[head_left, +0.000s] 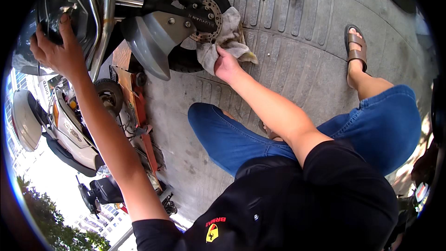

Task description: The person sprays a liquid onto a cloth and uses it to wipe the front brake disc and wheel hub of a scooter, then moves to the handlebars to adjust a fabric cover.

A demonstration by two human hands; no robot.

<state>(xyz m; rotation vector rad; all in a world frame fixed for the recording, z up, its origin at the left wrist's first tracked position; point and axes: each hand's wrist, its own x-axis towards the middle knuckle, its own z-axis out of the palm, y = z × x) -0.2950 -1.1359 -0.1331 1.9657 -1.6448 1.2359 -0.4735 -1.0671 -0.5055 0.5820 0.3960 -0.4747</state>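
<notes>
This was an outdoor place in a town, a paved spot by daylight where two-wheelers stood; whether it was a public sidewalk or a yard could not be told. The ground was grey paving (297,60) with raised ribs in rows, worn and stained. A motorbike (146,42) stood on it, with a white scooter (69,130) and other vehicles close by. Beyond them, at the lower left, a leafy tree (58,223) and pale buildings (103,222) with rows of windows showed in bright light
</notes>
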